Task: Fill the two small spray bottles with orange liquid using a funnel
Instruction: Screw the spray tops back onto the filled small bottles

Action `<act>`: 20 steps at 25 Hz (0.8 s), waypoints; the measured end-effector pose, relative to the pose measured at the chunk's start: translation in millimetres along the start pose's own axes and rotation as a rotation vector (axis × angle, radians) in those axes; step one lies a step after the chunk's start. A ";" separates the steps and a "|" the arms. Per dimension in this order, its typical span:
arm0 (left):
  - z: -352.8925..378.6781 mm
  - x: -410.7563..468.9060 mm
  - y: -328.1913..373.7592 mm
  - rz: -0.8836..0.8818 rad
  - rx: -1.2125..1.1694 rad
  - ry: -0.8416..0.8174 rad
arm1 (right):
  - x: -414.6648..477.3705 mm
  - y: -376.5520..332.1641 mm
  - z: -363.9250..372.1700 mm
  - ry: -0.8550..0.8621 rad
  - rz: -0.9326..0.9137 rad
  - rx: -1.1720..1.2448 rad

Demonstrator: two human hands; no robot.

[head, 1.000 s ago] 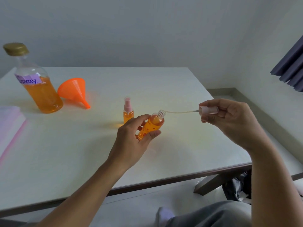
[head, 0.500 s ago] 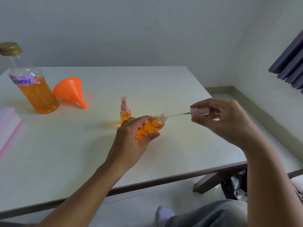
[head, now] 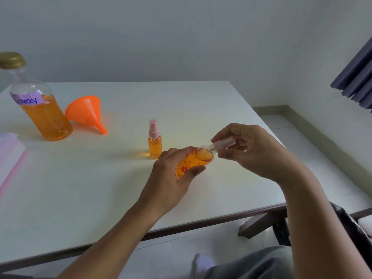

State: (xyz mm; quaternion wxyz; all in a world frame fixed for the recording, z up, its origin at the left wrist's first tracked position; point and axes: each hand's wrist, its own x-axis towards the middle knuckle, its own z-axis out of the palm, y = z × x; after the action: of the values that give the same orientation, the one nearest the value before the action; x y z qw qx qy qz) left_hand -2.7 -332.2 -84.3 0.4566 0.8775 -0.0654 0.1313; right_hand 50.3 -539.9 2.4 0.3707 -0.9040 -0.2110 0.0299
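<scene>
While tilted with neck threads showing, risks leaking: holds the filled spray bottle (head: 198, 158) in the left grip (head: 169, 179), fingers curled round it, over the table (head: 80, 188). Pinches the pink spray cap (head: 222, 142) at the neck with the right grip (head: 247, 152). Could cross-thread if twisted crooked; could squirt liquid if squeezed hard. Leaves the second spray bottle (head: 155, 141) capped, upright, just beyond.

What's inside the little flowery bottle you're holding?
Orange liquid is inside the flowery bottle, which the left hand grips. The right hand holds the pink spray top at its neck. Fingers cover its lower part, and no tube can be made out inside.
</scene>
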 end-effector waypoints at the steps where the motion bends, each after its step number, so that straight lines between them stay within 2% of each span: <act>1: 1.0 0.3 0.8 0.002 -0.002 -0.012 | -0.3 0.6 -0.5 -0.006 0.001 -0.018; 6: 4.1 0.8 3.0 0.006 -0.010 -0.032 | 2.1 -0.9 3.4 0.014 0.015 -0.200; 8: 3.8 0.7 4.0 0.005 -0.005 -0.029 | 2.8 0.8 1.3 0.051 0.058 -0.197; 13: 4.3 1.2 3.3 -0.011 -0.009 -0.036 | -4.4 -2.0 -6.4 0.015 -0.029 0.001; 17: 4.7 1.3 2.7 -0.003 -0.003 -0.031 | 1.0 -0.7 2.0 0.077 0.105 -0.088; 20: 4.3 3.0 3.3 0.003 -0.034 -0.021 | -2.1 1.4 -3.0 0.048 0.066 0.004</act>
State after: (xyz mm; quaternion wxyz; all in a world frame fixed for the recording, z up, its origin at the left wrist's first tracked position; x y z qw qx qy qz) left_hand 0.1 -337.7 -83.2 0.4703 0.8709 -0.0739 0.1218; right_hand 49.5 -543.6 3.4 0.3763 -0.9101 -0.1721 0.0208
